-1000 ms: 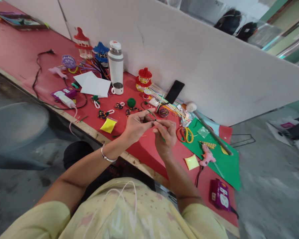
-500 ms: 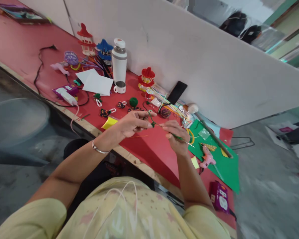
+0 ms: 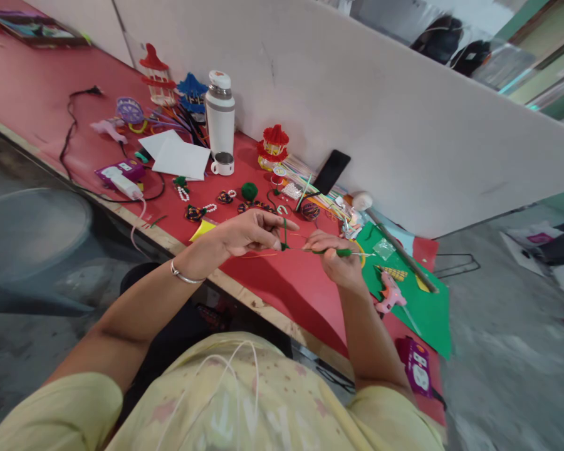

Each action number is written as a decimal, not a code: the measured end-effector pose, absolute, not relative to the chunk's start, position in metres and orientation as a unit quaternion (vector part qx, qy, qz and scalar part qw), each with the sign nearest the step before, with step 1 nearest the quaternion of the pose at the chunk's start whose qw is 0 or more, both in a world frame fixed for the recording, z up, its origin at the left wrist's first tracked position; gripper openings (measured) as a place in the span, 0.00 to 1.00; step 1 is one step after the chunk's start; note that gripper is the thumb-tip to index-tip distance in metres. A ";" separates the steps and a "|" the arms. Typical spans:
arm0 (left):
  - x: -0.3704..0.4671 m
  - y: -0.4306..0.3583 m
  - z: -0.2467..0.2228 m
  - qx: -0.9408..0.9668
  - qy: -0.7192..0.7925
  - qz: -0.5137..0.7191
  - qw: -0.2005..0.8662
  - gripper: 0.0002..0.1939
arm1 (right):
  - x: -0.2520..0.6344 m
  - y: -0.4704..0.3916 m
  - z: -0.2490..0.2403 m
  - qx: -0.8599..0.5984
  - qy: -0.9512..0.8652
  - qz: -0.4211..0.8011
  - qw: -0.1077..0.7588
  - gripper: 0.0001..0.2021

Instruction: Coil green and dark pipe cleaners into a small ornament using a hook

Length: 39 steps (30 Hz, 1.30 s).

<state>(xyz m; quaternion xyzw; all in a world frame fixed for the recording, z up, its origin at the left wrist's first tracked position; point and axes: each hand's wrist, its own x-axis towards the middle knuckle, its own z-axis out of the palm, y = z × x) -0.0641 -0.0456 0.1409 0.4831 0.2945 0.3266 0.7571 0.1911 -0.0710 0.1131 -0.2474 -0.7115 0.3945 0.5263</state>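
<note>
My left hand [image 3: 249,234] pinches a small dark green crochet piece [image 3: 284,246] between thumb and finger. Green yarn [image 3: 286,229] runs up from it to the outstretched index finger. In my right hand [image 3: 342,268] is a crochet hook with a green handle [image 3: 343,252], gripped from above and lying almost level. Its thin left end reaches toward the green piece; whether it passes through a loop is too small to tell. A thin orange strand [image 3: 297,235] shows between the hands. Beyond them lies a ball of dark green yarn [image 3: 249,191].
Behind my hands are dark multicoloured beaded pieces [image 3: 195,213], a multicoloured yarn ball [image 3: 310,211] and a phone [image 3: 333,170]. A white flask [image 3: 220,119] stands against the partition. On the right, a pink glue gun [image 3: 391,293] rests on a green sheet [image 3: 432,319], near a purple extension box [image 3: 414,366].
My right hand has turned and moved slightly right, bringing the hook from a downward slant to nearly level. The green piece sits a little lower and further left. The view has shifted slightly.
</note>
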 end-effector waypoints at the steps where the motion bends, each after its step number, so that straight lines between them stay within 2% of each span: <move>1: -0.059 -0.047 0.141 0.486 0.296 0.342 0.748 0.26 | 0.185 -0.072 0.105 -0.251 -0.683 0.415 0.546 0.14; 3: -0.047 -0.052 0.139 0.489 0.313 0.399 0.710 0.26 | 0.169 -0.074 0.090 -0.267 -0.617 0.438 0.597 0.16; 6: -0.029 -0.058 0.134 0.481 0.333 0.518 0.624 0.27 | 0.153 -0.077 0.081 -0.321 -0.605 0.366 0.630 0.13; 9: -0.021 -0.062 0.131 0.481 0.367 0.543 0.582 0.27 | 0.152 -0.080 0.089 -0.326 -0.662 0.281 0.613 0.09; 12: -0.020 -0.067 0.133 0.480 0.412 0.559 0.536 0.28 | 0.153 -0.081 0.097 -0.334 -0.719 0.168 0.586 0.09; 14: -0.018 -0.070 0.136 0.449 0.406 0.571 0.554 0.29 | 0.149 -0.082 0.095 -0.353 -0.717 0.076 0.596 0.09; 16: -0.018 -0.071 0.139 0.396 0.364 0.557 0.633 0.31 | 0.143 -0.080 0.089 -0.359 -0.689 0.029 0.629 0.09; 18: -0.022 -0.069 0.142 0.356 0.318 0.514 0.713 0.31 | 0.141 -0.076 0.084 -0.349 -0.662 0.067 0.660 0.11; 20: -0.031 -0.066 0.145 0.359 0.296 0.472 0.749 0.29 | 0.145 -0.070 0.083 -0.336 -0.653 0.172 0.657 0.16; 22: -0.042 -0.062 0.148 0.386 0.295 0.453 0.747 0.27 | 0.156 -0.063 0.087 -0.326 -0.661 0.291 0.610 0.20; 25: -0.056 -0.059 0.151 0.432 0.312 0.420 0.735 0.27 | 0.176 -0.052 0.099 -0.283 -0.694 0.383 0.540 0.18; 33: -0.058 -0.056 0.151 0.464 0.344 0.419 0.700 0.27 | 0.199 -0.047 0.128 -0.256 -0.717 0.462 0.455 0.18; 39: -0.058 -0.055 0.151 0.480 0.360 0.421 0.680 0.25 | 0.204 -0.052 0.134 -0.248 -0.725 0.470 0.438 0.12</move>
